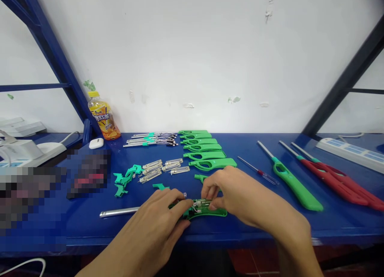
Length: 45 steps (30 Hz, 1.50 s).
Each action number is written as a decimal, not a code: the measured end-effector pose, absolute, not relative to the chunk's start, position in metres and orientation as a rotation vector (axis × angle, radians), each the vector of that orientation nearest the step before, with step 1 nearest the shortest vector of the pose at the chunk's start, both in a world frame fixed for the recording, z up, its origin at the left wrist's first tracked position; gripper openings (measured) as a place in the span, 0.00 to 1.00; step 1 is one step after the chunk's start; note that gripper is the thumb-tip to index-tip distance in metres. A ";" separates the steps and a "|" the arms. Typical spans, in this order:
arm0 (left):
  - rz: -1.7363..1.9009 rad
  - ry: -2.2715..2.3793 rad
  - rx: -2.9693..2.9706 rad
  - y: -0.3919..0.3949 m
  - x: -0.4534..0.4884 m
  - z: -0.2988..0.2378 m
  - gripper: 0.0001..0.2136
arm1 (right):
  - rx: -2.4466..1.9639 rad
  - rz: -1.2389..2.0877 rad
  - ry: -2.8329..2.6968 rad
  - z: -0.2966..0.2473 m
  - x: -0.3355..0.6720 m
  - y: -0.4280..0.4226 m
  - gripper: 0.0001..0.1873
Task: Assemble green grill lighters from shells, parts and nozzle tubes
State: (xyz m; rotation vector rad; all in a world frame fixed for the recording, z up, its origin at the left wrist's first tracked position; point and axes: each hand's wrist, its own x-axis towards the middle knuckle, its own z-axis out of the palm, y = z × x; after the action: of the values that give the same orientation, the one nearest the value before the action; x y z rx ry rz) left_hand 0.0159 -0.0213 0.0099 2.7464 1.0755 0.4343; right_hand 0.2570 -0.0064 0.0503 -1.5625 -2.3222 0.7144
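Observation:
An opened green lighter shell (222, 214) with a metal tube (120, 212) pointing left lies near the table's front edge. My left hand (162, 217) is closed around its front part, fingers pressing at the trigger area. My right hand (223, 189) pinches a clear fuel tank (204, 202) at the shell's handle cavity; whether it is fully seated is hidden by the fingers. White wire shows between the hands. Just behind lie a teal trigger (161, 186) and another green shell piece (200, 177), partly covered by my right hand.
Behind are several clear fuel tanks (152, 171), teal triggers (120, 190), metal tubes with wires (150, 140) and green shells (207, 154). To the right lie a screwdriver (268, 178), a green lighter (300, 189), red lighters (336, 181) and a power strip (354, 151). A drink bottle (104, 117) stands back left.

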 end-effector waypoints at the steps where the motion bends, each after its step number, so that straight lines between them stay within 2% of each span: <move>1: 0.436 1.071 2.734 -0.021 0.016 0.010 0.18 | -1.574 0.704 -2.331 0.050 0.257 -0.007 0.18; 4: 0.420 1.069 2.681 -0.020 0.015 0.011 0.19 | -1.590 0.664 -2.356 0.050 0.256 -0.008 0.16; 8: 0.382 1.049 2.632 -0.019 0.014 0.013 0.14 | -1.602 0.652 -2.343 0.049 0.256 -0.012 0.16; 14: 0.387 1.017 2.606 -0.018 0.015 0.015 0.16 | -1.622 0.683 -2.306 0.049 0.257 -0.015 0.16; 20: 0.357 1.023 2.560 -0.021 0.014 0.017 0.12 | -1.622 0.673 -2.299 0.054 0.255 -0.014 0.18; 29: 0.325 1.089 2.646 -0.019 0.018 0.016 0.15 | -1.619 0.704 -2.334 0.055 0.265 -0.011 0.09; 35: 0.373 1.091 2.674 -0.015 0.015 0.012 0.16 | -1.805 0.511 -2.170 0.054 0.307 -0.007 0.16; 39: 0.394 1.094 2.664 -0.015 0.014 0.012 0.16 | -2.008 0.622 -2.095 0.043 0.324 0.002 0.22; 42: 0.391 1.095 2.659 -0.014 0.012 0.011 0.16 | -2.023 0.648 -2.082 0.037 0.323 0.009 0.21; 45: 0.447 1.152 2.642 -0.012 0.009 0.008 0.24 | -1.994 0.687 -2.094 0.036 0.319 0.014 0.19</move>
State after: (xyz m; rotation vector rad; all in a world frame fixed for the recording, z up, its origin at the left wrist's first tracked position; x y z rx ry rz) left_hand 0.0095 -0.0121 0.0077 2.6421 1.1522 0.4475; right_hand 0.3189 0.0136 0.0365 -1.9938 -2.0943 0.6867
